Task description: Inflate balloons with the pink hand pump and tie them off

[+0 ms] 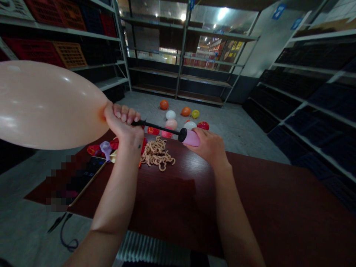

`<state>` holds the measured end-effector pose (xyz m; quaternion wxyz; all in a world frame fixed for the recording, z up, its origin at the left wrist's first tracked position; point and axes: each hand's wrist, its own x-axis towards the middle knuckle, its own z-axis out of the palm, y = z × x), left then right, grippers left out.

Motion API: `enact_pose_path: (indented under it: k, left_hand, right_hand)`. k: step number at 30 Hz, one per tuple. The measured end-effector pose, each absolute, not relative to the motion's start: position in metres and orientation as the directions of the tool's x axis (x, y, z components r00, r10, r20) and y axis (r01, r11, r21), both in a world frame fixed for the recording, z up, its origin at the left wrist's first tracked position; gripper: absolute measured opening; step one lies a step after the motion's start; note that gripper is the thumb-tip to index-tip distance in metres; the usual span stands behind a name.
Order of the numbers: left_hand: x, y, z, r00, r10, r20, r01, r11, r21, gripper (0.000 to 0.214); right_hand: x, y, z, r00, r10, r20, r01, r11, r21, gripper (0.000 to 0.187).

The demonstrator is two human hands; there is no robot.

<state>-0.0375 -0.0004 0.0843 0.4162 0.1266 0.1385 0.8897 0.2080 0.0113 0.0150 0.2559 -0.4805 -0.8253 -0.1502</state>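
A large peach balloon (50, 105), blown up, fills the left side of the head view. Its neck is at my left hand (124, 118), whose fingers are wrapped round the front end of a balloon pump (162, 128). The pump's black rod shows between my hands. My right hand (210, 146) is closed on the pump's pink body at the other end. Below my left hand, a pile of tan curly strips (157, 154) lies on the dark red-brown table (178, 200). Uninflated balloons (105, 149) in purple and red lie by my left forearm.
A phone or tablet (89, 174) rests at the table's left edge, with a cable (65, 237) below. Several blown-up balloons, one of them orange (164, 104), sit on the floor beyond. Shelves with crates (69, 54) stand around.
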Motion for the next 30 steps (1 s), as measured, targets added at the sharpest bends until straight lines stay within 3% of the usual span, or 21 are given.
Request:
enact_pose_path:
  k: [5,16,20,26,30]
  left_hand:
    - [-0.014,0.000,0.085,-0.562,0.823,0.076,-0.764,-0.553,0.333,0.056]
    - [0.044,0.004,0.057,-0.430,0.888,0.163,-0.819,-0.459,0.345,0.065]
    - [0.043,0.008,0.054,-0.435,0.893,0.115,-0.819,-0.446,0.361,0.060]
    - [0.027,0.016,0.052,-0.481,0.874,0.071,-0.803,-0.472,0.364,0.056]
    - [0.021,0.021,0.051,-0.490,0.869,0.064,-0.800,-0.478,0.362,0.056]
  right_hand:
    - [0.212,0.008,0.022,-0.381,0.724,0.575,0.884,0.467,-0.002,0.040]
    - [0.195,-0.005,0.026,-0.422,0.723,0.547,0.859,0.511,-0.013,0.042]
    - [0.195,-0.003,0.025,-0.454,0.705,0.546,0.847,0.532,0.018,0.045]
    - [0.181,-0.001,0.020,-0.432,0.674,0.599,0.839,0.545,-0.008,0.064]
    - [0.172,-0.004,0.021,-0.432,0.652,0.623,0.843,0.537,0.022,0.052]
